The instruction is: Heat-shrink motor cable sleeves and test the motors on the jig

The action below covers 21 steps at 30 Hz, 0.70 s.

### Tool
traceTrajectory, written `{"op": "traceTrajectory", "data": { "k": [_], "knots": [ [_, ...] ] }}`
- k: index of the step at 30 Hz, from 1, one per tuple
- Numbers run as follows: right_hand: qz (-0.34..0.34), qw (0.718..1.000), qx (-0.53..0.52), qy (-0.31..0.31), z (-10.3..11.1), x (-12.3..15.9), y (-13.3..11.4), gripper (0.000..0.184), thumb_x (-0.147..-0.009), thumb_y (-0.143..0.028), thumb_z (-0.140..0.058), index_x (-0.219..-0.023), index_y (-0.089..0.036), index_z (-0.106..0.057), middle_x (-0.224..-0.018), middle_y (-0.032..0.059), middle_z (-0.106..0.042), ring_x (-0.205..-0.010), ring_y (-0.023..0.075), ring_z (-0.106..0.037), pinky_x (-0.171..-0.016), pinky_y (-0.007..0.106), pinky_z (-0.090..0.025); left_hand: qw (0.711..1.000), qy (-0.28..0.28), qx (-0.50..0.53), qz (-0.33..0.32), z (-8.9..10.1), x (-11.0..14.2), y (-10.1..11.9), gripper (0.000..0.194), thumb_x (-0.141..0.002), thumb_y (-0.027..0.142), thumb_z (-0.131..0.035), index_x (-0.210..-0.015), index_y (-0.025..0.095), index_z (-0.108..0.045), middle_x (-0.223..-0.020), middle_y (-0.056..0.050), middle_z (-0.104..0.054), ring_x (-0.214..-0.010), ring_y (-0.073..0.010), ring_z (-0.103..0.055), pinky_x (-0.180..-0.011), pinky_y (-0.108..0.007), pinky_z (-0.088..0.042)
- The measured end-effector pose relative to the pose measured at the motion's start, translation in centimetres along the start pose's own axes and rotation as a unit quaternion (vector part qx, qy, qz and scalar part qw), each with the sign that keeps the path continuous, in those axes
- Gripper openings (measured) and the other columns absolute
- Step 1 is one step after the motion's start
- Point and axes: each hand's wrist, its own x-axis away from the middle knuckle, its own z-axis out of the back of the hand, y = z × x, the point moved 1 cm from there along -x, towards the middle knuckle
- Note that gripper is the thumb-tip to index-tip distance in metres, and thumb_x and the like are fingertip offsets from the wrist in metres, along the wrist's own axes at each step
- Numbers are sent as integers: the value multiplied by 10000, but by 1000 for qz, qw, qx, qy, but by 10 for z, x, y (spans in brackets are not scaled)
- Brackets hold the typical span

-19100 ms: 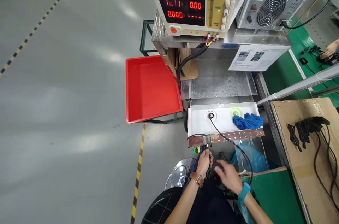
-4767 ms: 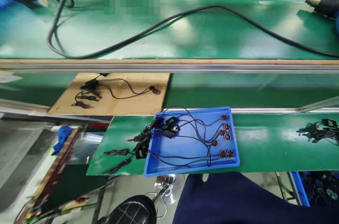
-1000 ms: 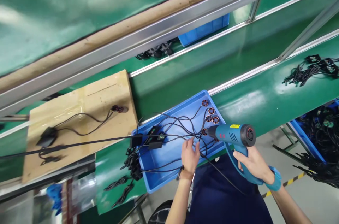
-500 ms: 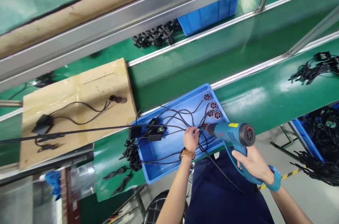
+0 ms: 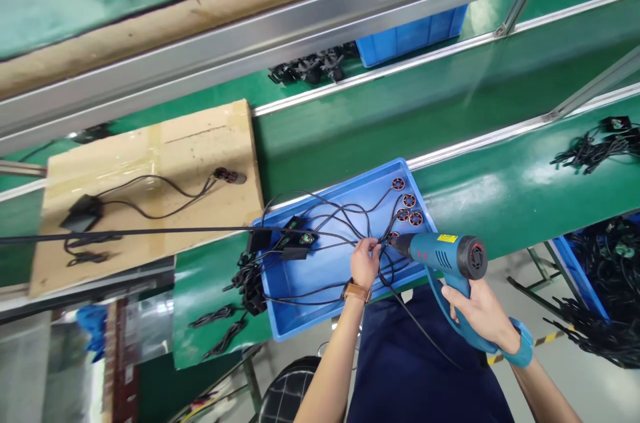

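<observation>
A blue tray (image 5: 325, 269) on the green bench holds several black cables (image 5: 330, 226) that end in small round copper coils (image 5: 406, 204). My left hand (image 5: 366, 263), with a brown watch strap, pinches one of the black cables near the tray's right side. My right hand (image 5: 475, 313) grips the handle of a blue heat gun (image 5: 445, 255). Its nozzle points left, a few centimetres from my left fingertips. The gun's black cord runs down across my lap.
A cardboard sheet (image 5: 150, 189) at the left carries another cable and black box. More cable bundles lie at the tray's left (image 5: 247, 283), at the far right (image 5: 595, 146) and on the back belt (image 5: 313, 68). A blue bin (image 5: 415, 36) stands behind. A taut black cord (image 5: 125, 233) crosses leftwards.
My left hand has closed from flat over the tray to a pinch on a cable. The heat gun's nozzle has come close to those fingers. The view has shifted slightly.
</observation>
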Motion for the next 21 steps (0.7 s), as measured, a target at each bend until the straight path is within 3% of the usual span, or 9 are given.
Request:
{"op": "traceTrajectory", "data": {
  "k": [7,11,14,21],
  "knots": [
    [2,1000,8,10,-1,1,0,359,-916,-515,-559,-995,-166,-585,-545,-23,-587,-515,175,-597,-592,293,-511,1000,2,0,7,12,12,-7,159,-894,254,-569,-998,178,-664,-890,-76,-686,-815,-220,-655,-803,-379,-546],
    [0,1000,8,11,-1,0,0,351,-911,-502,-567,-999,-163,-586,-542,-20,-589,-514,173,-595,-591,290,-506,1000,-15,18,-10,16,22,-9,234,-918,275,-553,-1098,189,-678,-1047,-98,-713,-954,-228,-663,-883,-389,-551],
    [-3,1000,0,11,-2,0,2,380,-906,-499,-576,-1070,-157,-584,-543,-25,-590,-509,174,-593,-577,288,-501,999,-32,31,-11,11,22,-7,246,-930,267,-540,-1113,198,-689,-1106,-95,-722,-995,-220,-667,-910,-381,-547],
    [10,1000,-21,6,1,-1,2,388,-914,-513,-586,-1044,-148,-604,-544,-16,-591,-509,174,-594,-572,289,-509,999,-34,19,15,-5,6,-13,210,-909,231,-530,-941,163,-726,-952,-105,-740,-877,-234,-684,-824,-394,-562]
  ]
}}
